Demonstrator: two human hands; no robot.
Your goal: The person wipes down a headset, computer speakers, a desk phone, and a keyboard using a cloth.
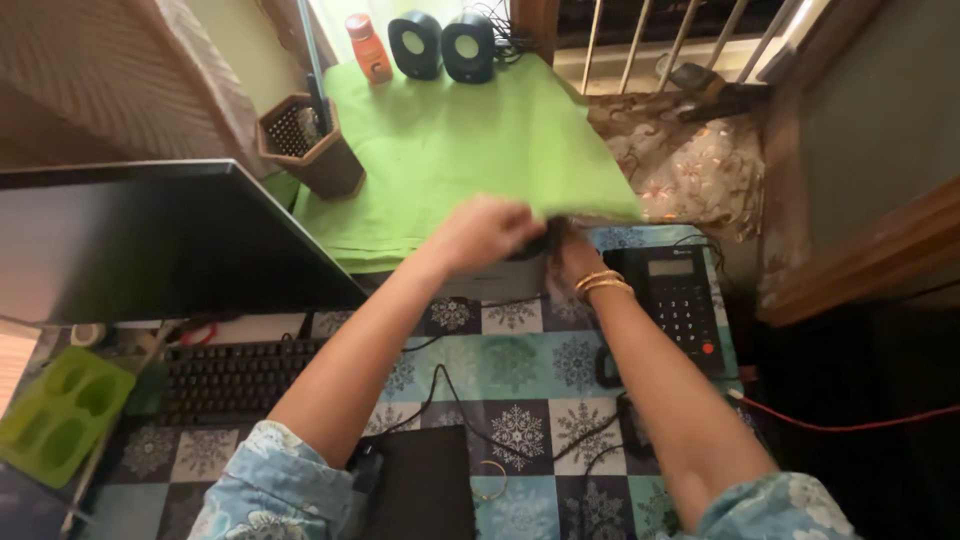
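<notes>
Both hands grip the near edge of the green cloth [450,140]: the left hand [485,232] is clenched on the hem, and the right hand [572,255] pinches it just beside. Beyond the telephone [680,300] the cloth lies mostly flat over the desk [520,370]. Its right corner is lifted; smoothing appears unfinished.
</notes>
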